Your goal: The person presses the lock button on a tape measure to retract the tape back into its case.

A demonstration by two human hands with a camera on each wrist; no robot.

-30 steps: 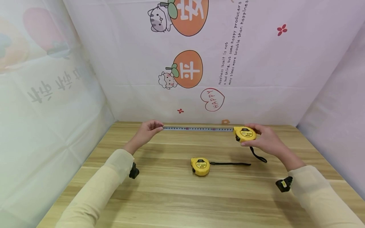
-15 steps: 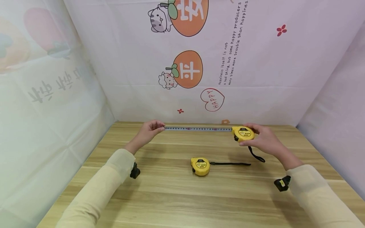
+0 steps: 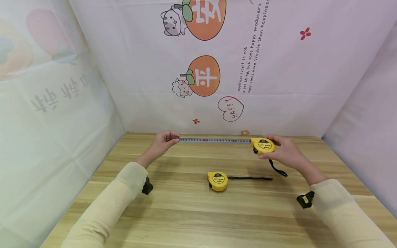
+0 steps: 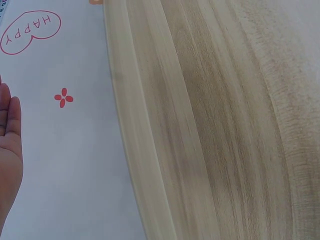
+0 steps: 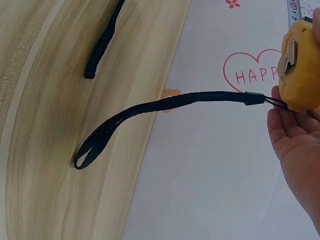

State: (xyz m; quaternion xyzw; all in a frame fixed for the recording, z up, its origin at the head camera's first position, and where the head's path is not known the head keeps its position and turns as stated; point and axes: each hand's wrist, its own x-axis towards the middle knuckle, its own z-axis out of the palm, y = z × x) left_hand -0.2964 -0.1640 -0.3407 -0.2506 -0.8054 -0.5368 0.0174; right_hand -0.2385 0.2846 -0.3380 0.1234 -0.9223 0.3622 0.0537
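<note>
My right hand (image 3: 285, 150) grips a yellow tape measure (image 3: 263, 146) near the back of the table, thumb below and fingers over the top. Its blade (image 3: 214, 140), white with numbers, stretches left in a straight line to my left hand (image 3: 162, 142), which pinches the end between thumb and fingers. A black wrist strap (image 5: 175, 102) hangs from the held case in the right wrist view. Between my arms a second yellow tape measure (image 3: 217, 181) lies on the table, its strap (image 3: 249, 178) stretched out to the right. Only part of the left hand (image 4: 10, 140) shows in the left wrist view.
The wooden table (image 3: 192, 220) runs back to a white printed cloth (image 3: 149, 110) hanging behind it. More cloth hangs at the left (image 3: 62, 137) and right sides. A small black camera sits on each wrist (image 3: 147, 186).
My right hand has moved slightly left with the tape measure, and my left hand a little right. The stretch of blade between them is somewhat shorter. The second tape measure stays put.
</note>
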